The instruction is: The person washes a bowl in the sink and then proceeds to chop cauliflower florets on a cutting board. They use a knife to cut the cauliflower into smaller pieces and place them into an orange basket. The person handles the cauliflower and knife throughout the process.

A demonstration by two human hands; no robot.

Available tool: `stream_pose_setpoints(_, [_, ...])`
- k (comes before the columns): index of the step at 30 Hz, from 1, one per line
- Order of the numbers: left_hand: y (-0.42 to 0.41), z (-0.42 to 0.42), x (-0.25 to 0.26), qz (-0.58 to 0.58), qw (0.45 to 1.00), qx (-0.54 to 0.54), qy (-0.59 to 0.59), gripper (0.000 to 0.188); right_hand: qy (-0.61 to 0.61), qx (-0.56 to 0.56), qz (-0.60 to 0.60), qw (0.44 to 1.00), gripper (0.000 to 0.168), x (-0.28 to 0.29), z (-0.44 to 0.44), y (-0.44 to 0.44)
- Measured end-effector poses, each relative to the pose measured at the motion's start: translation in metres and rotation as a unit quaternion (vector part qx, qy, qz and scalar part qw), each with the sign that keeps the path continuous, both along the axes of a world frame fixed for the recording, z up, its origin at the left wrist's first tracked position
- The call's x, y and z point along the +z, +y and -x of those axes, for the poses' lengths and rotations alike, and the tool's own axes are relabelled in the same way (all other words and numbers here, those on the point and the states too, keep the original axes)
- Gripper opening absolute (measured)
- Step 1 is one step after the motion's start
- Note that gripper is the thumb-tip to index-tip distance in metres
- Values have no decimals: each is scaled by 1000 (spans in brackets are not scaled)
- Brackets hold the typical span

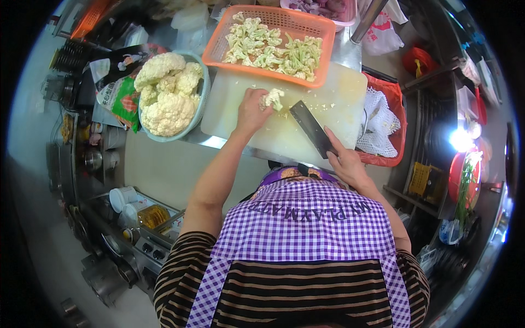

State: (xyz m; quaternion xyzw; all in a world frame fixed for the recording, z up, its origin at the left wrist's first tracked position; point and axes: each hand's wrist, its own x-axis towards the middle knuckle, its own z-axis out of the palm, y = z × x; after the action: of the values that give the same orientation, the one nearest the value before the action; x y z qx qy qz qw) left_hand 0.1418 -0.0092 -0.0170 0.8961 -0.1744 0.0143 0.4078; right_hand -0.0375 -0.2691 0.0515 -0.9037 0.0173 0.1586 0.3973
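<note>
My left hand (252, 111) holds a small cauliflower floret (274, 99) over the white cutting board (229, 127). In my right hand (348, 163) is a cleaver (310, 128), its dark blade angled up and to the left above the board. Small cauliflower crumbs lie scattered on the board. An orange plastic basket (268, 73) with cut florets (250, 41) overlaps the board's far edge. Left of the board stands a light blue basket (206, 88) with large pieces of cauliflower (169, 112).
A red-lined bin (400, 131) with white netting (375, 119) adjoins the board's right side. A pink basket (354, 18) of purple pieces stands beyond the orange one. A printed plastic package (123, 98) lies at the left, and a metal post (369, 20) rises at the back right.
</note>
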Motion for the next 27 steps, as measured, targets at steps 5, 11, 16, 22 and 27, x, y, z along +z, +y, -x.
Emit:
stream_pose_setpoints(5, [23, 8, -19, 2, 996, 59, -62, 36, -55, 93, 92, 990, 72, 7, -35, 26])
stream_pose_setpoints(11, [18, 11, -17, 15, 997, 56, -55, 41, -37, 133, 146, 980, 79, 11, -59, 43])
stream_pose_setpoints(16, [10, 16, -18, 19, 995, 57, -86, 42, 2, 115, 146, 983, 80, 11, -65, 60])
stream_pose_setpoints(22, [21, 30, -34, 126, 989, 63, -45, 38, 40, 56, 39, 997, 79, -6, -69, 59])
stream_pose_setpoints(27, [22, 30, -33, 120, 989, 52, -68, 41, -4, 58, 65, 996, 79, 1, -50, 38])
